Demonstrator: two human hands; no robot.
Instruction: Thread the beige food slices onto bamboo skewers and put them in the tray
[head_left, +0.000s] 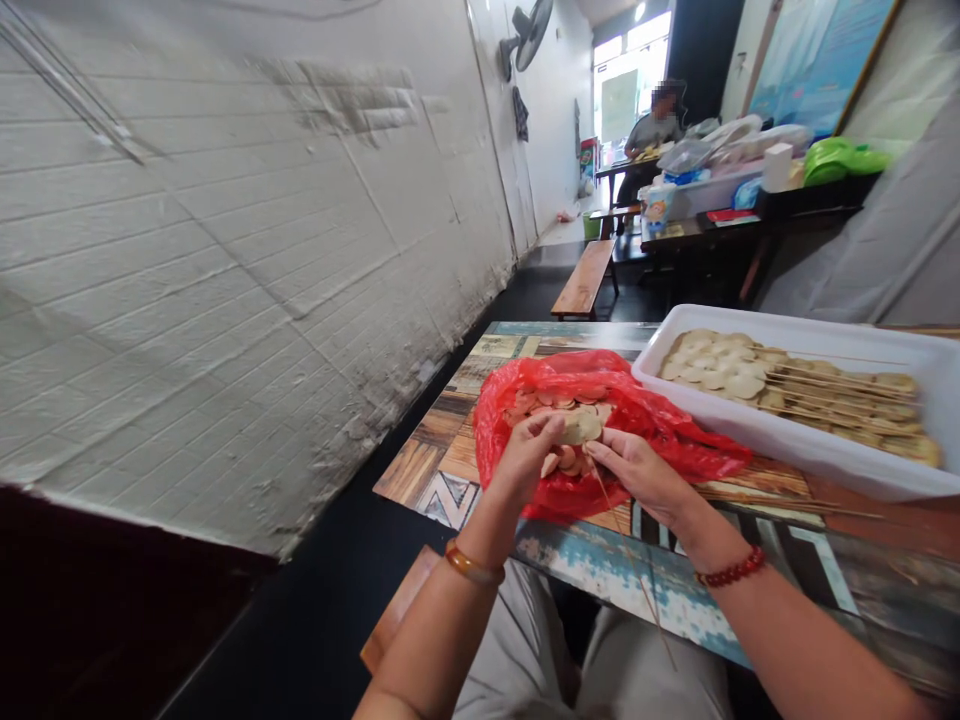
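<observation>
Over an open red plastic bag [675, 440], both hands are closed at a few pale, round, flat slices [579, 428]. My left hand [525, 455] pinches their left side between thumb and fingers. At the right edge, my right hand [637, 470] is pinched, with thin wooden skewers [646, 585] slanting from its fingertips past the table edge towards my lap. Whether the skewers pierce the slices is hidden by the fingers. More loose round slices [566, 462] lie inside the bag, just below and behind the hands.
To the right, a white plastic tub [795, 455] holds round slices and many skewered ones. Loose skewers [795, 502] lie on the patterned table [420, 450] before it. A bench [586, 278] and a loaded table stand beyond; a person [654, 130] sits farther back. A white wall [262, 250] rises left.
</observation>
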